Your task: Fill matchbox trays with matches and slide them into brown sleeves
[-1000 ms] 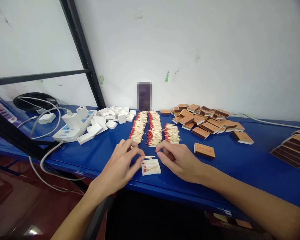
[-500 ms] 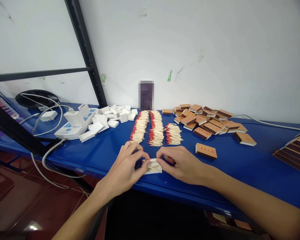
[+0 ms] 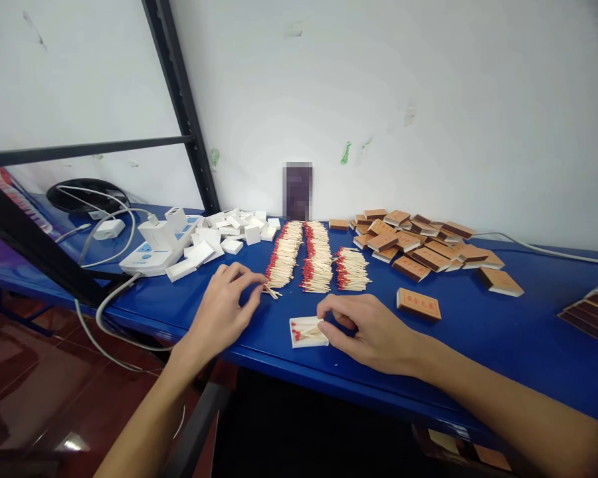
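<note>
My left hand [image 3: 229,300] has its thumb and forefinger closed on the red-headed end of a few matches [image 3: 273,292], at the near end of the left row of matches [image 3: 284,255]. At the right end of a small white matchbox tray [image 3: 309,342], my right hand [image 3: 366,326] grips the tray's edge between thumb and forefinger. Several matches lie loosely in that tray, some crossing, their red heads to the left. A middle row of matches [image 3: 316,255] and a shorter right row [image 3: 353,269] are laid out beyond the tray.
White empty trays [image 3: 232,229] are heaped at back left beside a power strip [image 3: 149,257] with cables. Orange-brown matchboxes [image 3: 413,245] lie piled at back right. One matchbox [image 3: 418,304] lies nearer my right hand. A black shelf post [image 3: 184,99] stands at left.
My left hand has moved from the tray up and left to the left row of matches and pinches a few there. My right hand stays at the tray. The view has shifted slightly.
</note>
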Demonstrator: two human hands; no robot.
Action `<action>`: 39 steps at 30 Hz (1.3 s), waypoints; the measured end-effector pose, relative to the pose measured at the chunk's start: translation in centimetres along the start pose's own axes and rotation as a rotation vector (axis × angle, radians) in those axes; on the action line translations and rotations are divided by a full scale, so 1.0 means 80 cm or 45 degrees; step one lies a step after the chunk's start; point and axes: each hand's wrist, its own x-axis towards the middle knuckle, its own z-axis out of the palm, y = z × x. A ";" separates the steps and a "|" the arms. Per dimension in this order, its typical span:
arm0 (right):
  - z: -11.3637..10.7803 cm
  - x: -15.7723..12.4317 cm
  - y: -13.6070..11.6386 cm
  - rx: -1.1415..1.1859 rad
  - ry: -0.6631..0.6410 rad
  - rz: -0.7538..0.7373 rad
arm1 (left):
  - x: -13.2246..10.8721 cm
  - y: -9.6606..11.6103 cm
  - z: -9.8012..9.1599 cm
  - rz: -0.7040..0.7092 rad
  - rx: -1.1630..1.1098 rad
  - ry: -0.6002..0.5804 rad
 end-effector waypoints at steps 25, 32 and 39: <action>0.000 0.002 0.012 -0.212 -0.038 0.285 | 0.003 0.008 -0.004 0.018 0.068 -0.272; 0.005 0.014 0.027 -0.414 -0.106 0.419 | 0.000 0.013 -0.012 0.005 -0.035 -0.374; 0.003 0.015 0.026 -0.409 -0.152 0.454 | 0.007 0.043 0.001 0.137 -0.146 -0.402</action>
